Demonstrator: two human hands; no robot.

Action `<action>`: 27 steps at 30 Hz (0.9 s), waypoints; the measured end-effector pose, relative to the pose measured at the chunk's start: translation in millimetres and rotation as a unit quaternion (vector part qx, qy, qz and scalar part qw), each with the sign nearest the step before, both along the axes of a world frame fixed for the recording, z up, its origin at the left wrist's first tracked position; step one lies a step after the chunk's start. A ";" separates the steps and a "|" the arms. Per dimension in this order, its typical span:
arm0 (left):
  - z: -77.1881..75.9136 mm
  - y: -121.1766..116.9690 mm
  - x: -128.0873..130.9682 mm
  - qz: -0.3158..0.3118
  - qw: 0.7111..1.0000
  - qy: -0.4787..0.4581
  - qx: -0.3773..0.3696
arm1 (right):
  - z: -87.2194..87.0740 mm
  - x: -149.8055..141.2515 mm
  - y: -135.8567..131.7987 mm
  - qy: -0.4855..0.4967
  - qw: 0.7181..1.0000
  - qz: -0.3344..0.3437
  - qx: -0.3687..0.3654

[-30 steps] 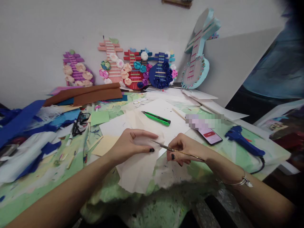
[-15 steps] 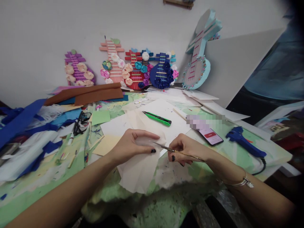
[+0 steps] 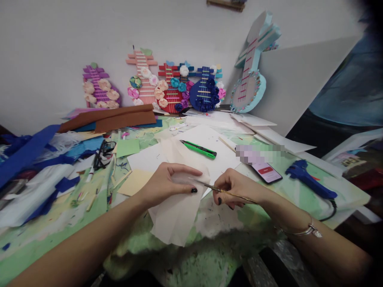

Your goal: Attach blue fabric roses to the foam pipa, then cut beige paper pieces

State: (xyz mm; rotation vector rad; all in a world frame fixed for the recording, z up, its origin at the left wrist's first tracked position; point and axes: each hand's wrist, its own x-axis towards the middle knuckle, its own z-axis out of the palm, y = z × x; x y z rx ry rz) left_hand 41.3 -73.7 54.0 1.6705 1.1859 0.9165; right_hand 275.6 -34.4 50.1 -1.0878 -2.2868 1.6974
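A sheet of thin cream crepe paper (image 3: pixel 176 221) is held by my left hand (image 3: pixel 161 183), its thumb and index finger reaching around the upper part. The sheet's lower end hangs near the table's front edge. My right hand (image 3: pixel 231 187) is closed around a pair of slim scissors (image 3: pixel 208 185) with gold-coloured handles. Their blades point left at the paper, between the thumb and index finger of my left hand. Whether the blades are apart is hard to make out. Just beyond both hands, a green utility knife (image 3: pixel 199 150) lies on white sheets (image 3: pixel 143 159) and cream paper.
To the right are a phone (image 3: pixel 267 171) and a blue glue gun (image 3: pixel 309 179) with a cord. Brown sheets (image 3: pixel 125 117), glasses (image 3: pixel 103 155) and blue scraps (image 3: pixel 30 155) crowd the left. Decorated guitar shapes (image 3: pixel 172 87) lean against the wall.
The scissors have shifted slightly at the paper, and my right hand with them. My left hand keeps its hold. The whole view has drifted slightly.
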 end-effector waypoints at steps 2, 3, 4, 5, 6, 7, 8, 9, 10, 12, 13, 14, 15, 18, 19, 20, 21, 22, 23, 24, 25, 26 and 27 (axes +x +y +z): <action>0.0 -0.2 0.1 -0.001 1.000 0.001 0.001 | 0.4 -0.4 -0.1 -0.003 1.000 -0.002 0.004; 0.3 -0.2 0.2 0.000 1.000 0.001 0.001 | 0.8 -0.5 -0.3 -0.006 1.000 -0.004 0.006; 0.5 -0.2 0.4 0.000 1.000 0.001 0.000 | 1.3 -0.6 -0.4 -0.009 1.000 -0.006 0.007; 0.9 -0.1 0.6 0.000 1.000 0.001 -0.001 | 1.8 -0.8 -0.5 -0.012 1.000 -0.008 0.007; 1.1 0.1 0.8 0.000 1.000 0.000 -0.002 | 2.2 -0.9 -0.7 -0.015 1.000 -0.010 0.007; 1.2 0.3 0.9 -0.002 1.000 0.000 -0.003 | 2.6 -1.1 -0.7 -0.017 1.000 -0.010 0.005; 1.2 0.4 0.8 -0.003 1.000 0.000 -0.004 | 2.7 -1.2 -0.8 -0.019 1.000 -0.010 0.004; 1.2 0.4 0.7 -0.002 1.000 0.000 -0.004 | 2.7 -1.4 -0.7 -0.019 1.000 -0.010 0.003; 1.0 0.3 0.6 -0.003 1.000 0.001 -0.004 | 2.4 -1.5 -0.6 -0.018 1.000 -0.009 0.002; 0.8 0.0 0.3 -0.001 1.000 0.004 -0.002 | 1.6 -1.6 -0.2 -0.014 1.000 -0.007 0.000; 0.8 -0.2 0.2 0.000 1.000 0.006 -0.002 | 1.2 -1.6 0.0 -0.014 1.000 -0.006 -0.001; 0.9 -0.4 0.2 -0.001 1.000 0.007 -0.001 | 0.8 -1.6 0.2 -0.013 1.000 -0.007 -0.002; 1.2 -0.6 0.3 -0.001 1.000 0.007 -0.002 | 0.6 -1.5 0.4 -0.013 1.000 -0.007 -0.003; 2.0 -0.8 0.6 -0.001 1.000 0.003 -0.004 | 0.5 -1.2 0.6 -0.013 1.000 -0.010 -0.005; 2.2 -0.7 0.6 -0.001 1.000 0.002 -0.005 | 0.6 -1.1 0.6 -0.013 1.000 -0.011 -0.006; 2.3 -0.7 0.8 -0.001 1.000 0.001 -0.005 | 0.6 -1.1 0.6 -0.013 1.000 -0.011 -0.006; 2.4 -0.7 0.9 -0.001 1.000 0.001 -0.006 | 0.6 -1.2 0.8 -0.013 1.000 -0.011 -0.005; 2.5 -0.6 1.1 -0.001 1.000 0.001 -0.007 | 0.5 -1.3 0.9 -0.013 1.000 -0.010 -0.003; 2.5 -0.7 1.3 0.000 1.000 0.001 -0.009 | 0.3 -1.5 1.2 -0.012 1.000 -0.010 0.001; 2.6 -0.7 1.5 0.001 1.000 0.001 -0.010 | 0.0 -1.7 1.4 -0.011 1.000 -0.010 0.006; 2.6 -0.8 1.7 0.002 1.000 0.001 -0.010 | -0.2 -1.9 1.6 -0.009 1.000 -0.011 0.011; 2.7 -0.8 1.9 0.002 1.000 0.003 -0.009 | -0.4 -2.1 1.7 -0.008 1.000 -0.012 0.015; 2.7 -0.8 1.9 0.001 1.000 0.004 -0.007 | -0.5 -2.2 1.8 -0.007 1.000 -0.012 0.017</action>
